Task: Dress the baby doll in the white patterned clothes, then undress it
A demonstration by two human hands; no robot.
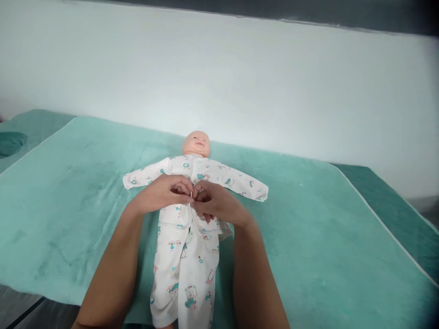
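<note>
A baby doll [196, 143] lies on its back on a teal blanket [85, 192], head toward the wall, arms spread. It wears a white printed top [219, 172] and matching trousers [187, 274]. My left hand [164, 192] and my right hand [216, 203] meet over the doll's chest. Both are closed in a pinch on the front edges of the top, fingertips almost touching at the middle seam. A small white tie or fastener shows between the fingers.
The blanket covers a bed or table that runs up to a white wall [240, 82]. A darker green cover [394, 205] shows at the right edge. A dark green cushion [10, 142] lies at the far left.
</note>
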